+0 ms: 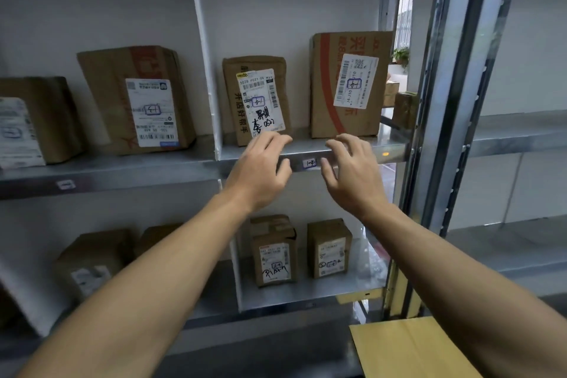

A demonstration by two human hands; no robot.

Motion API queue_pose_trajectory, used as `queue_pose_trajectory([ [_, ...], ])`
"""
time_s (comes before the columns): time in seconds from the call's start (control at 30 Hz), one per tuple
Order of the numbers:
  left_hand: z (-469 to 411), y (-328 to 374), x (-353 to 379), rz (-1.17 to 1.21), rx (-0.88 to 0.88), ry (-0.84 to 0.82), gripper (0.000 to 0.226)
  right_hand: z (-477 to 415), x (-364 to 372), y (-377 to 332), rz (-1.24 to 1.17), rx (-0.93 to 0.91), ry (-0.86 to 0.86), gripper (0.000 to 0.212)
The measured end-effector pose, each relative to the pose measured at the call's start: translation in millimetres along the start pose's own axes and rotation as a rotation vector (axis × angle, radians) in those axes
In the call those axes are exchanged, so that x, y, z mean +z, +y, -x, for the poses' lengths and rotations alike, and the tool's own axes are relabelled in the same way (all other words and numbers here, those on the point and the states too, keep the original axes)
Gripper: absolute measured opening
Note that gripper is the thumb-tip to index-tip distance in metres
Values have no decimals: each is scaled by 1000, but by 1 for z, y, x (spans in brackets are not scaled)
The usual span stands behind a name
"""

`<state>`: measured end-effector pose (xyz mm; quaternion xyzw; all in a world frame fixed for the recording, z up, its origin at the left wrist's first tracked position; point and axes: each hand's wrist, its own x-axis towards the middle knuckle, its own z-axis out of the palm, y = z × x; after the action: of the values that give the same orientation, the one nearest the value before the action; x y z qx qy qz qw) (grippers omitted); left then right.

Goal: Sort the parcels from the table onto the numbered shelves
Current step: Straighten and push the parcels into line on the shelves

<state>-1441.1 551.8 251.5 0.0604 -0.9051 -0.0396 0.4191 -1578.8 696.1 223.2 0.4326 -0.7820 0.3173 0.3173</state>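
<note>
Both my hands are raised in front of the upper shelf (362, 149) whose edge carries a small tag reading 1-4 (309, 163). My left hand (260, 172) hovers with relaxed fingers just below a small brown parcel (233, 101) that stands upright on that shelf, its white label marked 1-4. My right hand (352, 175) is spread and empty at the shelf edge, below a larger brown box with red print (325, 77), also labelled 1-4. Neither hand holds anything.
Left of a white divider (204, 49), two more boxes (116, 95) stand on the neighbouring shelf. The lower shelf holds two small parcels (328, 248) and others at left. A metal upright (454, 86) borders the right side. A yellow envelope (408, 350) lies at bottom right.
</note>
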Motion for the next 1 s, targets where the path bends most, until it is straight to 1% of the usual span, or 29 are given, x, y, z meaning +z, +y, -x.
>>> queue_pose_trajectory([
  [0.1, 34, -12, -16, -27, -22, -27, 36, 20, 11, -27, 13, -36, -29, 37],
  [0.2, 74, -29, -36, -52, -60, -61, 39, 43, 23, -60, 11, -29, -116, 39],
  [0.27, 106, -42, -52, -76, -108, -89, 40, 61, 33, -88, 14, -27, -205, 39],
  [0.43, 196, -76, -110, -170, -300, -149, 40, 103, 56, -180, -46, -66, -394, 38],
  [0.5, 234, -92, -138, -221, -373, -169, 43, 121, 69, -224, -76, -114, -450, 37],
  [0.63, 315, -122, -195, -316, -543, -173, 39, 158, 95, -309, -160, -203, -550, 38],
  [0.77, 400, -141, -259, -393, -775, -189, 41, 194, 119, -397, -264, -329, -688, 41],
  [0.83, 435, -150, -288, -440, -870, -203, 42, 204, 130, -436, -294, -402, -718, 41],
  [1.0, 497, -175, -347, -532, -1050, -174, 40, 214, 159, -524, -351, -548, -765, 40],
])
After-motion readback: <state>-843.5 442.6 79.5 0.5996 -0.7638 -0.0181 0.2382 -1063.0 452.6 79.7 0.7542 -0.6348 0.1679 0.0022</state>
